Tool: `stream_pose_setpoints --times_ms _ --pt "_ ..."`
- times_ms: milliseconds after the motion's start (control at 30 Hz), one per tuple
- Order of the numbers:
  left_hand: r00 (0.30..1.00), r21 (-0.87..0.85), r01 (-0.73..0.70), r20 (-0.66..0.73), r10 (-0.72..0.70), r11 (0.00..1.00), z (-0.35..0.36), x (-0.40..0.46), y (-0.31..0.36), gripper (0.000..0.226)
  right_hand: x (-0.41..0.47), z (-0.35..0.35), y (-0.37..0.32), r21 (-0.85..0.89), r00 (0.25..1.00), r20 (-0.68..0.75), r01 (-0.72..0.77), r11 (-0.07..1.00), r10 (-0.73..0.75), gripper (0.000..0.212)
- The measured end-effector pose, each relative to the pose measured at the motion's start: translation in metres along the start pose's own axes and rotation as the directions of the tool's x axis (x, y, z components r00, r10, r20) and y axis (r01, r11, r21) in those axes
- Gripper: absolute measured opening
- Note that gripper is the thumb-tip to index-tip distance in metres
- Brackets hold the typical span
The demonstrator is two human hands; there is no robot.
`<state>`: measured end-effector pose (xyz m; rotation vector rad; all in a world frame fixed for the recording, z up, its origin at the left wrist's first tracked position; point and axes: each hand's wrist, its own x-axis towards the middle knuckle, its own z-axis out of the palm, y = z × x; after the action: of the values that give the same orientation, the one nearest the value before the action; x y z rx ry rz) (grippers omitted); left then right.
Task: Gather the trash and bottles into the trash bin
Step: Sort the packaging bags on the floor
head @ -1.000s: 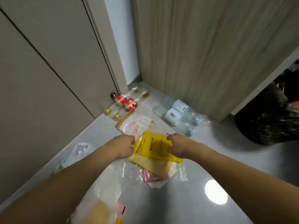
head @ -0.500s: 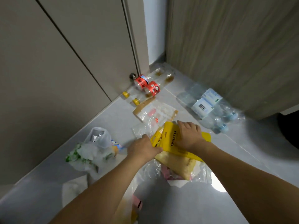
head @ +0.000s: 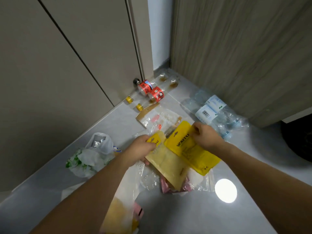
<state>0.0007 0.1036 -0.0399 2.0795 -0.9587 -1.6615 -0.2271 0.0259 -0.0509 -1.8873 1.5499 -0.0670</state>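
Left hand (head: pixel 141 149) grips the tan pouch (head: pixel 166 163); right hand (head: pixel 205 136) pinches the top edge of the yellow pouch (head: pixel 192 149). Both pouches over clear wrappers (head: pixel 200 181) on the floor (head: pixel 185 213). Red-label bottles (head: pixel 152 92) far, by the door; crushed water bottles (head: pixel 214 114) far right.

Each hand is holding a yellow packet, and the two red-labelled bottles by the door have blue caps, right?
Not quite. The head view shows the left hand and right hand each holding a yellow packet, but the red-labelled bottles have yellow caps, not blue.
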Motion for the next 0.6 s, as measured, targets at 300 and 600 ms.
stream_pose_setpoints --times_ms 300,600 --pt "0.967 0.228 -0.246 -0.007 0.254 0.942 0.009 -0.063 0.097 0.017 -0.054 -0.124 -0.01 -0.015 0.984 -0.18 -0.013 1.0 0.01 0.031" --pt "0.843 0.597 -0.467 0.08 0.531 0.652 0.094 -0.149 0.22 0.009 -0.143 -0.263 0.035 -0.11 0.915 -0.391 -0.154 0.982 0.099 0.015"
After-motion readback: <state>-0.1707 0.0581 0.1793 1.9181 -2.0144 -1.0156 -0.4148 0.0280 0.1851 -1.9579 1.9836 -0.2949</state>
